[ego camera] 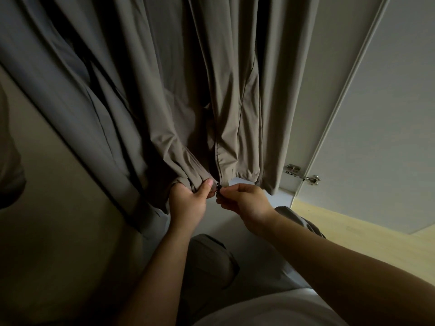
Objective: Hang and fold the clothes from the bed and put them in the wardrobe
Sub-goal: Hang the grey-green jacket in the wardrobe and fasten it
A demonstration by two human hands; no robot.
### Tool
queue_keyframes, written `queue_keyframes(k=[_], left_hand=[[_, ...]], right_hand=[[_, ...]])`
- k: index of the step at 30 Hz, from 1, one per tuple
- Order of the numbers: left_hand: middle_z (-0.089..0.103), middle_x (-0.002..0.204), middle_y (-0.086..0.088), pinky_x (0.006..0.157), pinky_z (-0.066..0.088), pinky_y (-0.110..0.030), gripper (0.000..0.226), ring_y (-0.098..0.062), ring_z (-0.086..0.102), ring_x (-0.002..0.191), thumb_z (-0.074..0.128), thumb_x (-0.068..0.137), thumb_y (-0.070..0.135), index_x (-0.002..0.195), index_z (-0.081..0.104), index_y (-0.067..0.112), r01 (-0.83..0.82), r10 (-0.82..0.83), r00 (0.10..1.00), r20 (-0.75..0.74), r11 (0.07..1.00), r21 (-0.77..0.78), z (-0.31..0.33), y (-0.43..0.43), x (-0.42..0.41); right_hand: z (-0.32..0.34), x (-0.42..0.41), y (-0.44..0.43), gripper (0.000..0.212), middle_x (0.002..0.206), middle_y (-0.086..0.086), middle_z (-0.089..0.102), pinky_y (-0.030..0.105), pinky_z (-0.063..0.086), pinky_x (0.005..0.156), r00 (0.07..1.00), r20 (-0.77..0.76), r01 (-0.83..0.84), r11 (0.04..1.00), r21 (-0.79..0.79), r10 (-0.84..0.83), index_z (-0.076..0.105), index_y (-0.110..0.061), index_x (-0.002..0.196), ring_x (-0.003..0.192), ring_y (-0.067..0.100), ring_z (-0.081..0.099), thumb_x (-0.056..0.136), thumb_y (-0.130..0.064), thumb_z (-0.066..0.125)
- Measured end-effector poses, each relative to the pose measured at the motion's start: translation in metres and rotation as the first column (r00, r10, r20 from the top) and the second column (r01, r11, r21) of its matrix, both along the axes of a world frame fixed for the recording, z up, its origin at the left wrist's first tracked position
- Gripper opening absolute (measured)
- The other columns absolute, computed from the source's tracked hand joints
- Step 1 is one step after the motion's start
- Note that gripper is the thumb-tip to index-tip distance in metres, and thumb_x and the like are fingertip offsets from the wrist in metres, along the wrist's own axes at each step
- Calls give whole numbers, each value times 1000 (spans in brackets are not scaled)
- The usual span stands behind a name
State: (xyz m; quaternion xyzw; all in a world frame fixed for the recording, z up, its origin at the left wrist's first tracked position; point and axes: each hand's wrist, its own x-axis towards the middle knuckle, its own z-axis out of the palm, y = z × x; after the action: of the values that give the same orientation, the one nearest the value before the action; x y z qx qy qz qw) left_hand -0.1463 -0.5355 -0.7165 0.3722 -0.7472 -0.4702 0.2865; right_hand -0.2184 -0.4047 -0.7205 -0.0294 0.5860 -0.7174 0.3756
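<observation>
The brown jacket (231, 107) hangs mid-frame. At its lower edge the left hand (188, 204) has its grip clamped on the bunched hem (186, 170). The right hand (247, 203), just beside, pinches the zipper pull (218, 187), with the zip (216, 156) running straight upward.

The scene is dim overall. The brightest patch is the wooden floor (353, 231), right of the right grip (247, 205), and light comes from that side. Left of the left grip (188, 205), the jacket (164, 90) folds sink into deep shadow. Detail is slightly soft. Above-right, the wardrobe door (376, 90) edges slant steeply from wide-angle distortion.
</observation>
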Motion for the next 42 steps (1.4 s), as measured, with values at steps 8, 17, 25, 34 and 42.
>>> queue_keyframes(k=[8, 17, 25, 34, 42], left_hand=[[71, 99, 1, 74, 57, -20, 39, -13, 71, 93, 83, 81, 25, 110, 67, 5, 32, -29, 999, -37, 996, 82, 0, 2, -1], [74, 102, -3, 84, 61, -44, 42, -18, 74, 94, 91, 65, 23, 99, 66, 21, 78, -58, 995, -84, 963, 257, 2, 4, -1], [72, 104, -3, 86, 61, -43, 39, -23, 72, 101, 86, 74, 5, 97, 62, 25, 78, -28, 989, -146, 934, 349, 3, 6, -3], [75, 105, -6, 88, 59, -49, 35, -23, 73, 98, 86, 74, 8, 99, 68, 23, 66, -24, 993, -112, 916, 396, 6, 5, -1], [72, 83, -7, 61, 61, -27, 28, -16, 75, 67, 79, 79, -1, 93, 63, 16, 132, -143, 990, 10, 937, 322, 16, 5, 2]], right_hand=[[-4, 1, 0, 10, 97, 16, 75, 40, 59, 87, 992, -125, -29, 999, 42, 34, 68, -2, 97, 95, 31, 72, 94, -12, 67], [-8, 6, 7, 18, 85, -9, 65, 16, 50, 66, 595, -767, 123, 915, 385, 243, 64, -22, 102, 75, 5, 61, 91, -34, 72], [-15, 11, 8, 16, 83, 9, 65, 37, 50, 54, 128, -942, 257, 907, 333, 310, 61, -8, 104, 67, 26, 60, 101, -24, 57], [-15, 10, 7, 24, 82, 9, 67, 43, 55, 56, 205, -957, 220, 943, 251, 207, 63, -7, 102, 65, 25, 64, 100, -30, 56], [-14, 13, 8, 15, 80, 8, 68, 41, 55, 56, 186, -958, 229, 939, 258, 218, 69, -5, 101, 64, 23, 63, 98, -19, 64]])
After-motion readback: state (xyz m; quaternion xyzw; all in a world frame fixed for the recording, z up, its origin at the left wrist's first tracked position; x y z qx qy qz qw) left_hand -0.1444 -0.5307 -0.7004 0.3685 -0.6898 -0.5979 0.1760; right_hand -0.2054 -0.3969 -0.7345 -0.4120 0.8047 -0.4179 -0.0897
